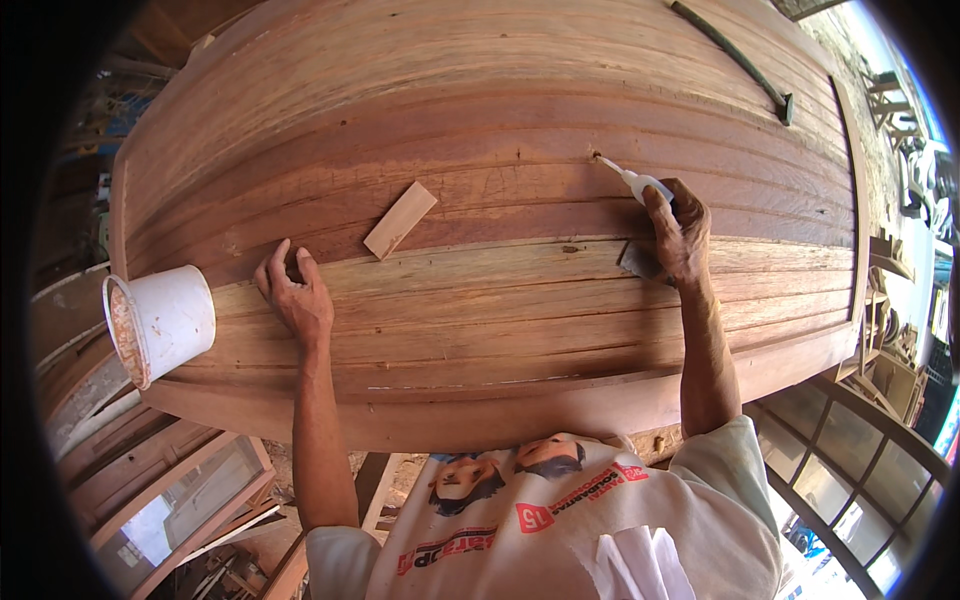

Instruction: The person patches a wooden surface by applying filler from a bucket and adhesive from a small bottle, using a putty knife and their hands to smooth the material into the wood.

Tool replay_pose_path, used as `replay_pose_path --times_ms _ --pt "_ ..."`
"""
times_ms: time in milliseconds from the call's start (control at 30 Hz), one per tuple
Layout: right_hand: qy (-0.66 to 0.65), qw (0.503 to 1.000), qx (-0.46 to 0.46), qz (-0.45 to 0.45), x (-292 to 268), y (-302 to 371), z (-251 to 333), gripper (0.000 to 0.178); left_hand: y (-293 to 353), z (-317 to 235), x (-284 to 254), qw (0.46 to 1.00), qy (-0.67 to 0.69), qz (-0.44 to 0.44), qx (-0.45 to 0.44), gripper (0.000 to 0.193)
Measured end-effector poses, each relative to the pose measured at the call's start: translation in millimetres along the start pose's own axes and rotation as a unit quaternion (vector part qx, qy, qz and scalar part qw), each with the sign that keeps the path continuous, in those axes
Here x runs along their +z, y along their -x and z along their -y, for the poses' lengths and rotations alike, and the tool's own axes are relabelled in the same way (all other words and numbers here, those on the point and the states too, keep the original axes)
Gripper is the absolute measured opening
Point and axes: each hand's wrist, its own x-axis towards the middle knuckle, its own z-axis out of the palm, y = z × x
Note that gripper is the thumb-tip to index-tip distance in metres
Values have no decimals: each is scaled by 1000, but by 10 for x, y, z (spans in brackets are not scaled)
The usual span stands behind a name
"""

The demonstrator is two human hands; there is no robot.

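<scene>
A broad plank panel (490, 335) with a raised frame lies flat before the person. Near its left edge, toward the near-left corner, is a white bucket (180, 315), its mouth facing left and smeared reddish-brown inside. A hammer (738, 54) rests toward the far-right corner.

The person's left hand (298, 300) is right of the bucket, fingers loosely curled and apart, with nothing in it; whether it touches the planks cannot be told. The right hand (684, 232) grips a small white bottle, right of the panel's middle. Left of the middle, a wood block (400, 220) lies slantwise, and a dark grey scrap (637, 261) shows partly beneath the right wrist.

The bottle (648, 188) points its thin nozzle toward the far left, the tip at or just over a dark pit (596, 155) in one plank. The step in hand looks like dosing this flaw with liquid; the next move seems to call for a steady tip and a light, measured squeeze.
</scene>
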Motion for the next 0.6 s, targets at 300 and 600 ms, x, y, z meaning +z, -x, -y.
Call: replay_pose_path --times_ms 300,600 --pt "-15 1000 -6 -6 -2 -10 -68 40 -2 13 12 1000 1 -4 -7 33" --pt "-28 1000 2 2 -32 -11 -57 32 -6 20 22 1000 6 -9 0 34"
